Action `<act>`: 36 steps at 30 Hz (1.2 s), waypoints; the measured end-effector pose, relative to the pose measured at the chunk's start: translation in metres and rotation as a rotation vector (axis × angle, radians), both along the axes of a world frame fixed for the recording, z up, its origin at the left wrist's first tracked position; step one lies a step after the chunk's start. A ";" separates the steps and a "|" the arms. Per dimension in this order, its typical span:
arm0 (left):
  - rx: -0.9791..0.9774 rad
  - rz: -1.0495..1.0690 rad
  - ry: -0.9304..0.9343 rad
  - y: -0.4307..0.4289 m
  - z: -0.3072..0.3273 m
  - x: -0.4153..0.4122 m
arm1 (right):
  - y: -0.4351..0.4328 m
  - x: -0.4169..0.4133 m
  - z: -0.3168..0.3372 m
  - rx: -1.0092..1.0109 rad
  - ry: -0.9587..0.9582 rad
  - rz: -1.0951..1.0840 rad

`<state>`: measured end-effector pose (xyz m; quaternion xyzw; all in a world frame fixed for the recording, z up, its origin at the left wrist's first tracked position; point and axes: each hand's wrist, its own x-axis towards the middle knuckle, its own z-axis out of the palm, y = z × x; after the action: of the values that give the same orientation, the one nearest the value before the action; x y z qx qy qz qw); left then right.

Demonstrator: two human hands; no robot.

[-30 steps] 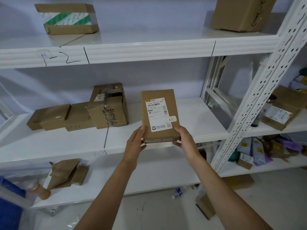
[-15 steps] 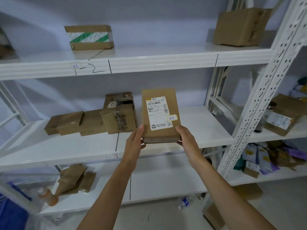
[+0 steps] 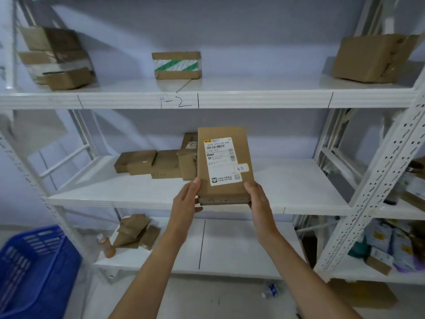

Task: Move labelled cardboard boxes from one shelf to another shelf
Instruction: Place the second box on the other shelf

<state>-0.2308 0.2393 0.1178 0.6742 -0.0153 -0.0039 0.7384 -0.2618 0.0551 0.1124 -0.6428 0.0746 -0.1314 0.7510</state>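
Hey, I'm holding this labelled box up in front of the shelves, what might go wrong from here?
1. The left hand and right hand pinch only the bottom corners of the labelled box, so it may tip or slip.
2. Set down leftward, it could knock the brown boxes crowding the middle shelf.

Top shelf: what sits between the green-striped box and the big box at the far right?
Nothing. In the head view the top shelf is bare between the green-striped box and the big box.
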 end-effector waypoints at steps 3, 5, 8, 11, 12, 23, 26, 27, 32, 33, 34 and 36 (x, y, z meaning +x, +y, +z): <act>-0.008 0.035 -0.035 0.026 0.006 -0.005 | 0.027 -0.006 0.005 0.016 -0.046 0.020; -0.012 0.040 -0.059 0.042 0.012 -0.006 | 0.044 -0.010 0.009 0.013 -0.080 0.032; 0.000 0.019 -0.081 0.064 0.020 -0.001 | 0.067 -0.010 0.015 -0.004 -0.116 0.025; -0.002 0.021 -0.110 0.085 0.028 0.005 | 0.089 -0.004 0.022 -0.041 -0.148 0.003; -0.001 0.023 -0.123 0.093 0.032 0.008 | 0.097 0.000 0.026 -0.055 -0.162 -0.012; 0.027 -0.045 -0.259 0.203 0.077 0.056 | 0.213 0.044 0.065 -0.108 -0.308 -0.064; 0.016 -0.071 -0.270 0.228 0.083 0.071 | 0.238 0.056 0.074 -0.127 -0.334 -0.076; 0.009 -0.084 -0.280 0.235 0.085 0.076 | 0.246 0.059 0.077 -0.130 -0.344 -0.078; -0.031 -0.098 -0.321 0.253 0.104 0.096 | 0.264 0.079 0.095 -0.173 -0.421 -0.088; -0.047 -0.086 -0.316 0.253 0.111 0.101 | 0.264 0.085 0.099 -0.180 -0.427 -0.081; -0.067 -0.069 -0.302 0.252 0.118 0.107 | 0.263 0.090 0.104 -0.189 -0.430 -0.070; -0.082 -0.038 -0.299 0.248 0.133 0.119 | 0.257 0.101 0.114 -0.230 -0.430 -0.050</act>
<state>-0.1117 0.4870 0.2512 0.6361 -0.1381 0.0834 0.7546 -0.1608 0.3118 0.2265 -0.6792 -0.0867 -0.2914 0.6681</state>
